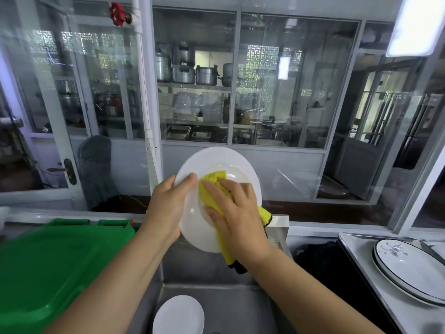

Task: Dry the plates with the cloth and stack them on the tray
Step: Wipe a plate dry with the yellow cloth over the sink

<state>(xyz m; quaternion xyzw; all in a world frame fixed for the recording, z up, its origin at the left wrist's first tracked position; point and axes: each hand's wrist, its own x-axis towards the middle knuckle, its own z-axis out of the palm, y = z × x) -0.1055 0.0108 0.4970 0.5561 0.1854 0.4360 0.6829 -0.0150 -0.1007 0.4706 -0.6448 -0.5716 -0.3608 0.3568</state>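
A white plate [216, 160] is held tilted above the steel sink [231, 307], its face toward me. My left hand [168, 208] grips its left rim, thumb on the front. My right hand [236, 218] presses a yellow cloth [214, 182] with a black edge against the plate's centre; the cloth's end hangs below my wrist. Another white plate [179, 315] lies in the sink below. Two stacked white plates with dark rims and a flower print [407, 276] rest on the tray [361, 251] at the right.
A green plastic bin lid [48, 268] covers the left side beside the sink. A glass partition [240, 80] with a white pipe [144, 92] stands right behind the sink, shelves of pots beyond it. A dark cloth [320, 256] lies between sink and tray.
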